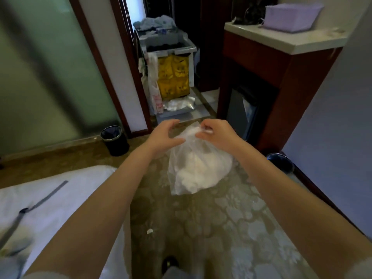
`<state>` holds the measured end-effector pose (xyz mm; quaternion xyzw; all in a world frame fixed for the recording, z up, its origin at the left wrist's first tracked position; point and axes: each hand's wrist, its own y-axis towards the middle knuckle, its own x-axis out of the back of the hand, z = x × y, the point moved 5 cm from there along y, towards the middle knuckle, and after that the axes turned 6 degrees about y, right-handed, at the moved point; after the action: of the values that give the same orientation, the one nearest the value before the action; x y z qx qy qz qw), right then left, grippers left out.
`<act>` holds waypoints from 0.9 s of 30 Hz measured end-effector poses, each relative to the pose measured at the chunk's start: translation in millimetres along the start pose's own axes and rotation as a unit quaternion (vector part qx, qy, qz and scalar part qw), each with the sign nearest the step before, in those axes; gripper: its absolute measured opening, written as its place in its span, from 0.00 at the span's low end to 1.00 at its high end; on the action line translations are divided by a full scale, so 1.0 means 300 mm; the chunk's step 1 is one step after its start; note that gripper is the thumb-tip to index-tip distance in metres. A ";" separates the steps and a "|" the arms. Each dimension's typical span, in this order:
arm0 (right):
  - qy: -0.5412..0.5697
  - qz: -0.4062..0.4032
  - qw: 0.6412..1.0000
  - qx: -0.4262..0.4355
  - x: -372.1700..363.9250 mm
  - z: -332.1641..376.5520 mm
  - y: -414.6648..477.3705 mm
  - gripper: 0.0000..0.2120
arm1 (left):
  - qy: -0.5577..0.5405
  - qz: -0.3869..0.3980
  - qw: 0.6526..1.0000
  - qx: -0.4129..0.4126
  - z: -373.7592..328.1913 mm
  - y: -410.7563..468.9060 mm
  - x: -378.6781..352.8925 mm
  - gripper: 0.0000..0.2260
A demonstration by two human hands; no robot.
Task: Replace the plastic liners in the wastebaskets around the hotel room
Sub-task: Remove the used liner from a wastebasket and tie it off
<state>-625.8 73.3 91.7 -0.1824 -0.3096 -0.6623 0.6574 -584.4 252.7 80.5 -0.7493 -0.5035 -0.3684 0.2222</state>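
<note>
The left forearm (pixel 112 190) and right forearm (pixel 267 178) are bare and reach forward, converging toward the middle. The left hand (pixel 164 135) is palm-down, its fingers (pixel 171 123) arched and held apart from the thumb, whose tip meets the bag (pixel 197 170). The right hand (pixel 217 134) sits just beside it, knuckles up. Its thumb and curled fingers pinch the bag's gathered top. Both wrists are roughly level.

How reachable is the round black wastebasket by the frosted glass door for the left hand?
Probably not without a step: the left hand is at the neck of the translucent white plastic bag, and the round black wastebasket stands on the carpet, well apart to its left. Nothing lies between.
</note>
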 end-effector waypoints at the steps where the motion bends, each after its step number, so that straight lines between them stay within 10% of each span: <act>1: -0.003 -0.007 1.000 0.005 0.000 -0.014 0.091 0.09 | 0.005 0.015 1.000 -0.005 0.022 0.092 0.009 0.31; 12: -0.024 -0.101 0.994 0.023 0.009 -0.087 1.139 0.11 | -0.042 -0.050 0.997 -0.047 0.295 1.095 0.325 0.09; 27: -0.016 -0.145 0.988 0.038 0.145 -0.539 2.403 0.11 | -0.089 -0.057 0.993 -0.044 0.505 2.374 0.404 0.14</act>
<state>107.1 -24.3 122.9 -0.1206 -0.3684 -0.7356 0.5556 146.2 150.0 106.3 -0.7582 -0.5464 -0.3343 0.1221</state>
